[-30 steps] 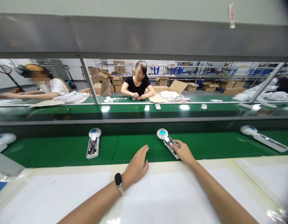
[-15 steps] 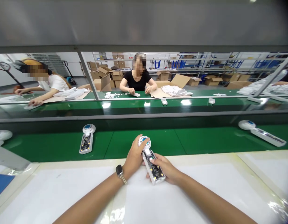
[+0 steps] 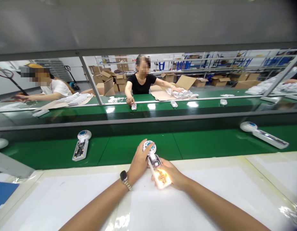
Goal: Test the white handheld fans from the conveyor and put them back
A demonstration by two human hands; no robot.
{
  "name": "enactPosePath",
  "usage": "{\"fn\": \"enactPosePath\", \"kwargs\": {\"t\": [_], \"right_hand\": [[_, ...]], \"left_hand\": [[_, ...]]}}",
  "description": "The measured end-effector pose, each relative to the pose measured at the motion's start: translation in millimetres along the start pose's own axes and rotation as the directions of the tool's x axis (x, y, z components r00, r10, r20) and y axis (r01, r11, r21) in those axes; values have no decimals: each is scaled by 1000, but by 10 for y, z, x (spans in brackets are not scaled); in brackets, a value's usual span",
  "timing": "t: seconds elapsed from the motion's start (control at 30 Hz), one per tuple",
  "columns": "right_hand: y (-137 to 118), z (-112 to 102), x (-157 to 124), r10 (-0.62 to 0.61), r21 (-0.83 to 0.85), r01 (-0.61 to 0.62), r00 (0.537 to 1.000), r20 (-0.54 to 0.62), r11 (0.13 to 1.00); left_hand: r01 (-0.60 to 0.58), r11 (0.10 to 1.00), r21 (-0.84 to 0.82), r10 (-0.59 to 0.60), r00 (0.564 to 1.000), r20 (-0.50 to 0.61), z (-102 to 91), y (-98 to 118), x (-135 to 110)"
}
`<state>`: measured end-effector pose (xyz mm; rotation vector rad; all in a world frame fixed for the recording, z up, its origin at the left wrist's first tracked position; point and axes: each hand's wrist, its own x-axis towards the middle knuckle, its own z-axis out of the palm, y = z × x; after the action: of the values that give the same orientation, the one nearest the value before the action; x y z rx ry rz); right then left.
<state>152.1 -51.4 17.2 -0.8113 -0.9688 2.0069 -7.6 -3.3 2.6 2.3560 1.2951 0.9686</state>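
White gadget [image 3: 154, 161] with a round, blue-centred head is held in both hands at the middle of the far edge of the counter [image 3: 218, 160], its head reaching over the green belt [image 3: 121, 142] and its open body slanting back over the counter; whether it touches the counter, I cannot tell. Lights glow yellow-orange in the body's near end. The left hand [image 3: 138, 163] has its grip curled round the head, thumb across the top; a watch [image 3: 123, 175] sits on that wrist. The right hand [image 3: 174, 174] has its grip pinching the body, fingertips showing past the left side. Similar gadgets lie on the belt, one [image 3: 81, 146] to the left, another [image 3: 267, 136] well to the right. Across the way, a person in a black top [image 3: 141, 84] touches a white part [image 3: 134, 106] on the far belt [image 3: 153, 110].
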Motion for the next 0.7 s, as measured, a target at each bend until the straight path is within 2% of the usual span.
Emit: {"fn": "enactPosePath", "kwargs": {"t": [0.23, 0.7], "right_hand": [[19, -30, 13, -6, -38, 6, 1000, -5, 999], [31, -41, 40, -15, -22, 15, 1000, -4, 1000]], "left_hand": [[44, 998, -48, -42, 999, 31, -7, -4, 14], [39, 997, -70, -38, 999, 14, -7, -5, 28]]}}
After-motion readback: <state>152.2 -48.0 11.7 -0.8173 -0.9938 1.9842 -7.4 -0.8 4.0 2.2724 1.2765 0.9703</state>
